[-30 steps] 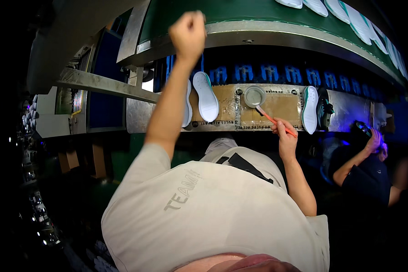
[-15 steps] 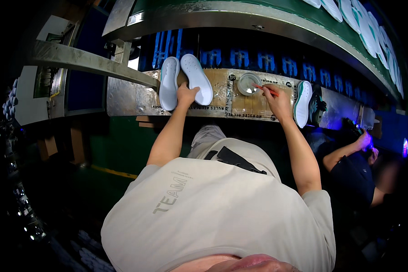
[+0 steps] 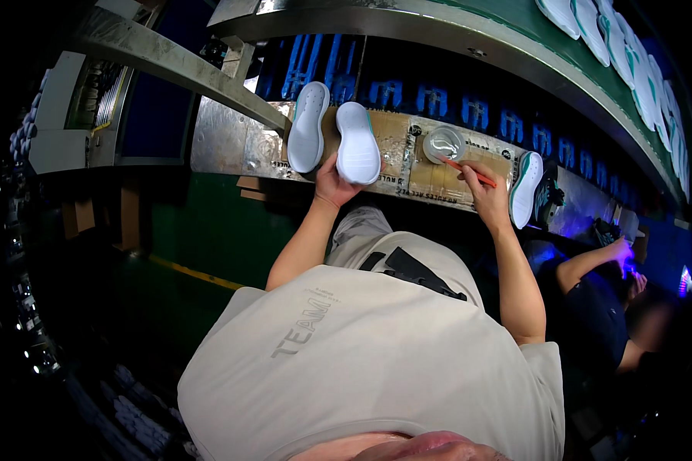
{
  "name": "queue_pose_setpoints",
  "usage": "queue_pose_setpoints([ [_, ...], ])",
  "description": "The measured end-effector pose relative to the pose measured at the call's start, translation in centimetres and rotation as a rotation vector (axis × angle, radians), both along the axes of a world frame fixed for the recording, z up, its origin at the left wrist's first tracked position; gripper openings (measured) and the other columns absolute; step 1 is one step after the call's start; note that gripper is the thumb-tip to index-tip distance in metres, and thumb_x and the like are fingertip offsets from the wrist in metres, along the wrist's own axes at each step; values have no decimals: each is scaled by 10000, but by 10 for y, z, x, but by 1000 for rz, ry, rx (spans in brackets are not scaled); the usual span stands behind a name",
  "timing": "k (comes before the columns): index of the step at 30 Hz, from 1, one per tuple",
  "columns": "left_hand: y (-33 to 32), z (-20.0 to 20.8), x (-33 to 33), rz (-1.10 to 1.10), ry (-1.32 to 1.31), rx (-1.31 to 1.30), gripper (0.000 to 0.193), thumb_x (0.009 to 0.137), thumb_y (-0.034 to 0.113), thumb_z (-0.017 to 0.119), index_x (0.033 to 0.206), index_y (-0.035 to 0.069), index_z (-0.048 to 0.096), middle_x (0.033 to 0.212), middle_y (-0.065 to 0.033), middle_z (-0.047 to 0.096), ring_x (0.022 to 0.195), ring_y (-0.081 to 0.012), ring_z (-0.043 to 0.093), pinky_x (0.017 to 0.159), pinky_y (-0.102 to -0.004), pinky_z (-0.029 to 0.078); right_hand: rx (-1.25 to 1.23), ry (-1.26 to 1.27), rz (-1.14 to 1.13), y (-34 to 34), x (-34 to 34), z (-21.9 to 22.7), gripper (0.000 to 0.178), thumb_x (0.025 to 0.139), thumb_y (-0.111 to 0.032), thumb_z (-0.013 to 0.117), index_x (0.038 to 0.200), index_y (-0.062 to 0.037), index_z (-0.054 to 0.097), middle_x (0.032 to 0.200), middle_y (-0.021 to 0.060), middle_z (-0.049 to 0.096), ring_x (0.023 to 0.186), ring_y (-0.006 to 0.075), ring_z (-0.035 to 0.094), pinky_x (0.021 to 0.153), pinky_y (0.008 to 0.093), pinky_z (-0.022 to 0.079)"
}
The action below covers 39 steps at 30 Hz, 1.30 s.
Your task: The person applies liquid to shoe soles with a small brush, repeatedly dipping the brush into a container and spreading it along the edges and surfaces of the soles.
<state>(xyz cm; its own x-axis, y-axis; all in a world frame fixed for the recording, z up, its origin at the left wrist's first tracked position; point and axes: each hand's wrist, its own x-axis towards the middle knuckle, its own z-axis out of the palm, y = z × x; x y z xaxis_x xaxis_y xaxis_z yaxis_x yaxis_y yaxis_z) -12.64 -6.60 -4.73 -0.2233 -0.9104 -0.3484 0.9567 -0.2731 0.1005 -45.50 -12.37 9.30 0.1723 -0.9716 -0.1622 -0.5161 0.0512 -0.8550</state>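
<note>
My left hand (image 3: 332, 184) grips the near end of a white shoe sole (image 3: 357, 142) lying on the metal workbench (image 3: 223, 138). A second white sole (image 3: 308, 127) lies just left of it, untouched. My right hand (image 3: 486, 190) holds a thin orange-handled brush (image 3: 469, 171), whose tip reaches into a round clear bowl (image 3: 443, 144) on a cardboard sheet (image 3: 438, 180).
Another white sole with a green edge (image 3: 526, 188) and a dark shoe upper (image 3: 547, 200) stand right of my right hand. Several white soles (image 3: 630, 46) ride a green conveyor above. A co-worker in dark clothes (image 3: 603, 319) works at the right. A metal bar (image 3: 169, 58) crosses upper left.
My left arm came down from overhead and now grips the sole on the bench. My right hand kept the brush and moved its tip to the bowl.
</note>
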Motion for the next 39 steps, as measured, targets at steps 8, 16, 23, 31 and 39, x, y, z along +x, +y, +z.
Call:
queue_pose_setpoints([
  [8,-17,77,-9,-343,-241,-389,926,785,313,829,1549,46,380,1462,-118,543,1326,-293,557,1173,-448,407,-68,-228,331,-30,42,60,228,988,-170,685,1153,-29,757,1015,116,767,951,201,710,867,300,530],
  [16,-30,128,4,-330,-511,-498,1000,719,314,867,1513,-28,365,1395,-160,571,1322,-292,554,1161,-422,418,-320,-52,501,-12,21,83,171,920,-120,720,1067,-63,787,893,82,746,846,228,654,775,340,518],
  [23,-34,165,6,-126,-1085,-595,892,690,172,889,1431,-6,426,1323,-136,570,1283,-279,565,1139,-426,431,-6,-234,231,22,23,85,192,984,-134,651,1051,-7,778,801,80,724,755,147,653,732,282,513],
  [31,-26,180,-15,77,-1766,-951,871,719,91,893,1452,43,427,1407,-126,513,1288,-257,550,1086,-385,484,101,-445,119,38,44,102,269,1027,-167,591,1037,28,775,776,49,704,758,117,645,740,253,518],
  [39,-41,175,-10,285,-1929,-1155,693,840,120,789,1438,34,450,1455,-213,459,1256,-392,562,1067,-438,483,167,-609,35,65,59,138,314,1048,-173,550,1046,66,755,766,64,691,754,114,642,730,244,507],
])
